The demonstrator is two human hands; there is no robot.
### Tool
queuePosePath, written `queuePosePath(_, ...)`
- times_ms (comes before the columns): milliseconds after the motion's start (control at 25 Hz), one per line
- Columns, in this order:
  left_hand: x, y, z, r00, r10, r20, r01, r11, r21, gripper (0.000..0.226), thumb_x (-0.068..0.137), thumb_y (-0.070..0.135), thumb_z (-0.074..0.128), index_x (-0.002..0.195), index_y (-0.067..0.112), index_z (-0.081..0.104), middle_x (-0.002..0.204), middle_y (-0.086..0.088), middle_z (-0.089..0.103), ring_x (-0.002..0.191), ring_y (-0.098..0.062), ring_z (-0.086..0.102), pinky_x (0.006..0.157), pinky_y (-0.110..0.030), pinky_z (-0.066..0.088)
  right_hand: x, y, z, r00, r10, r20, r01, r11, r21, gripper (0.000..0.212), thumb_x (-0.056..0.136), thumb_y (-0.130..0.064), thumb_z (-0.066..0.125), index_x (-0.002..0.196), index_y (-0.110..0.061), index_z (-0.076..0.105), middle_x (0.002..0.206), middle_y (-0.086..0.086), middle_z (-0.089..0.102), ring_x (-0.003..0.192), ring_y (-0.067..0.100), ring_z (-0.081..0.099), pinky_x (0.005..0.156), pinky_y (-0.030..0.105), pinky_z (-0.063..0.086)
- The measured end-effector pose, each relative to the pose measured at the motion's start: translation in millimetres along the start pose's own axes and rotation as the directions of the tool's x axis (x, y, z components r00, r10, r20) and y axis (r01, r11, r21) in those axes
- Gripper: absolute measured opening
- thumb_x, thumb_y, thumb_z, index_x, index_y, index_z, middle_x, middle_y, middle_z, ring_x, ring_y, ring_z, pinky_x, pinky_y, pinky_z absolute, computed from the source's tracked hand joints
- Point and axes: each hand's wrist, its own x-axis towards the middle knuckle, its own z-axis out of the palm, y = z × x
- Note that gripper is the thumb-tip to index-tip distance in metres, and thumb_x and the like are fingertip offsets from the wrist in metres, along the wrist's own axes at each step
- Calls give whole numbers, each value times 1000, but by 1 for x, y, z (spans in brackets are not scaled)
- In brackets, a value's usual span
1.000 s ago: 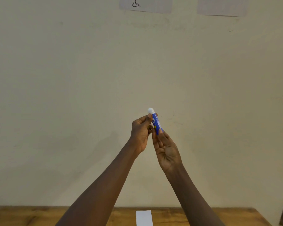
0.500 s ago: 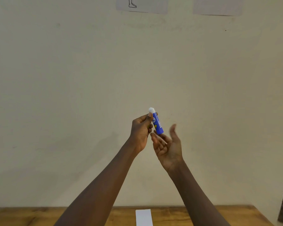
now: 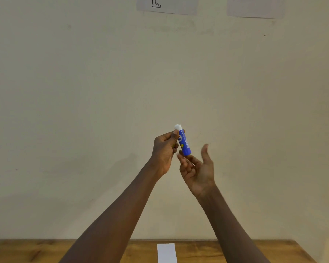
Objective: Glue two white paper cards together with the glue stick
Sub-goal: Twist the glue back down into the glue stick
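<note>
The left hand [image 3: 163, 152] pinches a blue cylindrical plastic glue stick [image 3: 184, 143], white end up and slightly tilted; the right hand [image 3: 198, 168] is released, palm up, its fingertips just beside the stick's base; a white rectangular paper card [image 3: 166, 252] lies on the brown wooden bench [image 3: 46, 251], well below both hands.

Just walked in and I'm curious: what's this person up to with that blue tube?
A person holds a blue glue stick up in the left hand, white end upward. The right hand is open just below its base, not gripping it. One white paper card lies on the wooden table below, untouched.
</note>
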Motion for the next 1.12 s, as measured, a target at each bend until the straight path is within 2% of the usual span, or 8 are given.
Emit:
queuePosePath(160,0,1,-4,1000,10,2,-10,1000,9,23,91,25,46,80,25,67,80,1,57,68,-12,38,63,-21,39,1,-1,6,999,40,-26,-41,999,-16,34,86,-36,51,86,-3,58,46,3,61,36,7,54,39,12,48)
queuePosePath(320,0,1,-2,1000,9,-20,-10,1000,-20,20,92,23,46,90,19,65,77,2,58,66,-12,39,64,-21,39,2,7,7,991,-137,-4,136,982,133,9,79,-10,61,83,-2,62,73,12,69,57,13,69,57,21,59)
queuePosePath(400,0,2,-2,1000,5,-25,-6,1000,-26,20,92,22,46,86,18,65,78,-1,56,64,-12,37,63,-21,38,-1,6,7,992,-129,-2,129,988,89,16,79,-17,62,84,-2,62,79,14,68,60,15,70,61,23,59)
queuePosePath(520,0,2,-2,1000,1,-11,-1,1000,-13,21,91,22,47,82,21,66,82,-4,53,64,-12,35,62,-20,37,-1,1,8,998,-3,-55,3,1000,10,44,81,-44,55,83,0,61,55,7,68,44,9,63,44,16,53)
queuePosePath(640,-1,1,0,1000,1,-5,-1,1000,-13,22,92,23,45,96,16,65,81,-2,55,66,-11,37,65,-21,39,-1,2,11,997,-44,-58,49,995,81,26,82,-29,57,82,-3,60,50,4,65,40,6,58,42,13,51)
queuePosePath(760,1,-1,2,1000,-13,-22,12,1000,-27,30,92,23,44,110,6,60,80,-3,56,68,-12,41,66,-21,41,-1,5,12,989,-137,-48,142,984,112,11,78,-12,62,81,-2,63,75,12,67,51,10,66,54,17,57)
queuePosePath(960,2,0,-2,1000,-5,-26,4,1000,-19,27,92,23,44,105,7,62,82,0,57,70,-12,40,64,-21,40,-2,1,11,999,9,-41,-9,1000,2,44,83,-44,52,87,-1,61,60,7,70,48,10,65,46,17,54)
queuePosePath(1120,1,-1,-3,1000,-25,16,25,1000,4,30,93,26,41,107,7,60,86,-2,57,74,-14,46,68,-21,42,-3,0,11,1000,5,-7,-3,990,140,27,83,-27,56,91,-1,59,54,6,69,45,7,63,47,13,54)
